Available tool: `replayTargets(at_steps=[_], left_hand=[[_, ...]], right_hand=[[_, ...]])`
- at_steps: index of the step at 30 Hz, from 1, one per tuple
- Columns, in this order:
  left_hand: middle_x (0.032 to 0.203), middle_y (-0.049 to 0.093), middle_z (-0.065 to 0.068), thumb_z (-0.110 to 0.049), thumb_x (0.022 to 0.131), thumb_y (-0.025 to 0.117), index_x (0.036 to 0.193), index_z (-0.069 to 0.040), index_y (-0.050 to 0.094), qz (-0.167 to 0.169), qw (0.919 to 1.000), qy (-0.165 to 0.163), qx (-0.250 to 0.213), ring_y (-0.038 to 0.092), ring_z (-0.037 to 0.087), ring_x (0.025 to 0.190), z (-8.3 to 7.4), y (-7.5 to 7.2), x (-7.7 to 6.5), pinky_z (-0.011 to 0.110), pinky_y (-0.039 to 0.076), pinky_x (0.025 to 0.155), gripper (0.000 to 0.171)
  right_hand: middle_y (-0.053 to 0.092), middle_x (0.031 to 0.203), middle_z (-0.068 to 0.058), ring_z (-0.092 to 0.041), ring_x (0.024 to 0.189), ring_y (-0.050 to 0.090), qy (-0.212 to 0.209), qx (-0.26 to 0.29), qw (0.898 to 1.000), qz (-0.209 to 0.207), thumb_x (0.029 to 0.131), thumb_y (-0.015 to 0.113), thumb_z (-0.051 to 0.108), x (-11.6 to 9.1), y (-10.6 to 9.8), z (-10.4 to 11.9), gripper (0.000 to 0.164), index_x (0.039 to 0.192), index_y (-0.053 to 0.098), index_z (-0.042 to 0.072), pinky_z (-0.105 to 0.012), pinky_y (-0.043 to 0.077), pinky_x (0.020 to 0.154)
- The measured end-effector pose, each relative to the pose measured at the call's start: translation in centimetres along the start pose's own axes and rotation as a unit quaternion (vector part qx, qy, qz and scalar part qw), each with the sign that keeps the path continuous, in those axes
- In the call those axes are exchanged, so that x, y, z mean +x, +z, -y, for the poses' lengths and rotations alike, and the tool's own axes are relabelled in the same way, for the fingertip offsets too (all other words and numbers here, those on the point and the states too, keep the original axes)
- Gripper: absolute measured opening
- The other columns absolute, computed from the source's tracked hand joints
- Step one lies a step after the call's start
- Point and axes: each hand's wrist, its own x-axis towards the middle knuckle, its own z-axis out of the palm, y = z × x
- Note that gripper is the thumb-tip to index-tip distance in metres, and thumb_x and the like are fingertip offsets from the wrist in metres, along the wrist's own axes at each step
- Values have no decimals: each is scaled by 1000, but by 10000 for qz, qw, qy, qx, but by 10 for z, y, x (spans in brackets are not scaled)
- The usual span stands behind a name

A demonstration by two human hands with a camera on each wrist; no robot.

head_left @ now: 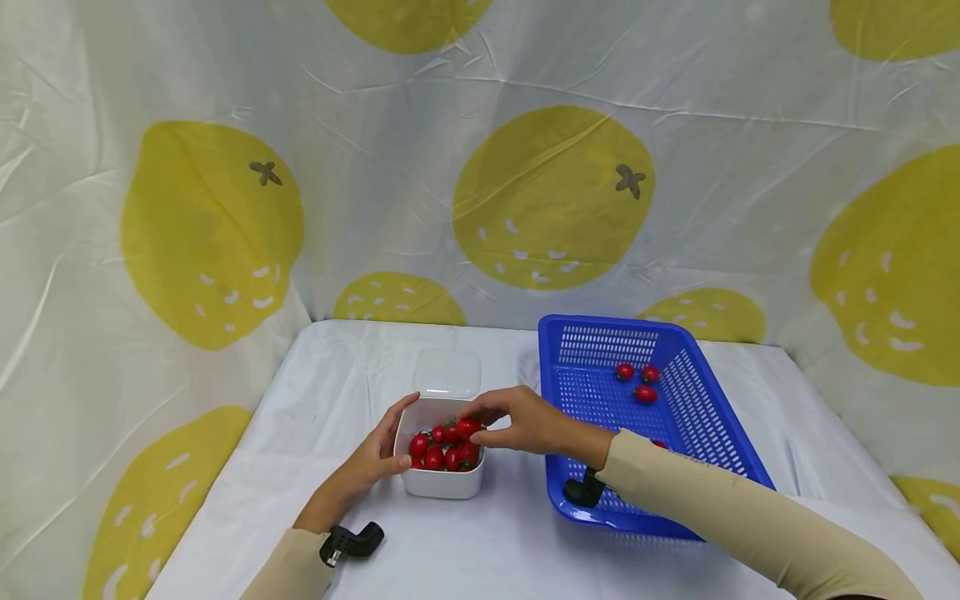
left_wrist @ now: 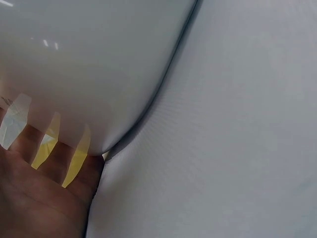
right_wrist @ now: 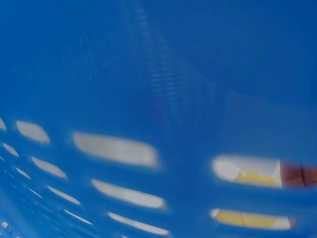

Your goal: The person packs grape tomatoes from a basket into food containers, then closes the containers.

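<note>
A square white container holds a heap of red cherry tomatoes. My left hand grips its left side, thumb at the near rim and fingers along the outer wall. In the left wrist view, the fingers lie against the smooth white wall. My right hand reaches over the container's right rim. Between its thumb and fingers it pinches a cherry tomato, just above the others. In the right wrist view, the blue basket wall hides nearly all of that hand.
A blue perforated basket stands to the right, under my right forearm, with several cherry tomatoes inside. Behind the container lies a clear lid on the white tablecloth. A lemon-print curtain hangs behind the table.
</note>
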Motion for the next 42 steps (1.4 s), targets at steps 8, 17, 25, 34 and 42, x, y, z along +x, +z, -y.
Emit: replayTargets(at_steps=[8,17,25,34,42], left_hand=[[154,21,21,-26,87,67,155,-16,12,32,9999,7,-96,23,40,136,0,1,0,31,34,107,88],[155,19,18,-21,86,66,155,-18,13,-14,10000,-72,2,21,37,138,0,0,0,31,35,106,87],[155,17,21,-20,86,66,155,-16,12,8,9999,55,89,18,42,138,-1,-1,0,30,33,107,87],[154,20,21,-18,86,66,155,-16,13,19,10000,18,-34,22,38,138,-1,-1,0,31,35,106,87],[154,20,21,-17,86,65,155,-18,12,27,9999,-116,-25,23,37,137,-3,-1,-1,29,36,105,87]], right_hand=[[69,113,-9,-23,101,65,-66,67,9999,39,88,71,15,-1,1,-2,35,121,66,5,-31,52,88],[68,115,-11,-24,104,65,29,88,9999,49,88,71,17,-3,-1,0,36,122,66,6,-35,52,89],[67,118,-5,-17,106,64,166,-66,9998,-63,89,71,20,-7,-8,4,36,123,66,9,-25,51,87],[70,109,2,-17,100,66,-58,-234,9979,-606,87,72,20,-23,-28,9,32,119,68,14,-35,53,87],[67,115,6,-17,104,64,295,-264,9921,-1189,89,71,27,-45,-60,11,32,119,68,18,-38,51,90]])
